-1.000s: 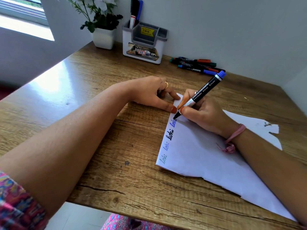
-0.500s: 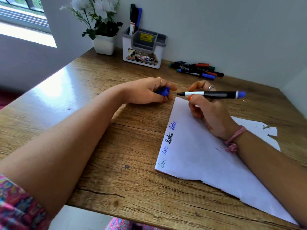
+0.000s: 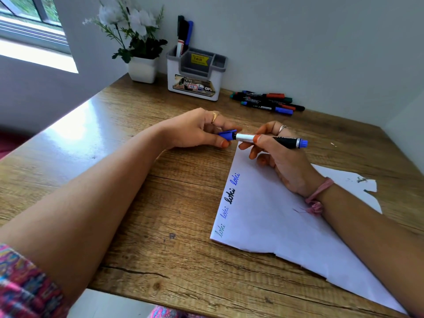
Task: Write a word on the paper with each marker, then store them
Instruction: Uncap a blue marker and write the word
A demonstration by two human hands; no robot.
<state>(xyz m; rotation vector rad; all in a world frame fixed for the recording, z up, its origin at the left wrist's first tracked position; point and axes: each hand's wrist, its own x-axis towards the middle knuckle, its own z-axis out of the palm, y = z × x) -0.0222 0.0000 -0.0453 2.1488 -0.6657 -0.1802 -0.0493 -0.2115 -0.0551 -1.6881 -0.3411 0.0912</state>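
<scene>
Spreading across the whole view, the wooden surface [image 3: 142, 191] carries a white sheet of paper [image 3: 282, 226] on its near right side, lying at an angle with a ragged right edge. Along the paper's left edge four handwritten words run in a column: a green one nearest, then a light blue one, a bold black one, and a blue one farthest.

Against the far wall stand a white pot of white flowers [image 3: 140, 49] at the left and, just right of it, a white and grey marker holder [image 3: 195, 74]. Two markers stand upright in the holder's left compartment. Right of the holder a loose cluster of markers [image 3: 268, 102] lies flat on the surface, with red, green, blue and black caps.

Beyond the far corner of the paper the two hands meet. The right hand [image 3: 282, 157], a pink band at its wrist, has its grip closed round the barrel of the blue marker [image 3: 273, 140], thumb and fingers curled about the middle, so that the marker lies level above the paper's corner with its blue end pointing right. The left hand [image 3: 202, 131] has its grip closed on the blue cap [image 3: 227, 134], pinched between thumb and curled fingers, and the cap sits at the marker's left end, over the tip.
</scene>
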